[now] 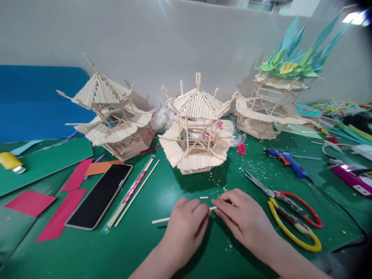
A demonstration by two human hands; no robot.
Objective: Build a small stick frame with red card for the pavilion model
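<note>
Your green worktop [133, 248] runs back to a pale grey wall [130, 35], with a bright light [356, 17] at the upper right. Near its front, just above the surface, your left hand [186, 223] grips a thin stick [160, 221] and your right hand [247, 221] pinches the stick's right end. A short piece [204, 197] lies just beyond your fingers. Pale crumbs [215, 185] dot the green before the middle stick pavilion [200, 104]; a blue board [37, 100] stands at far left.
</note>
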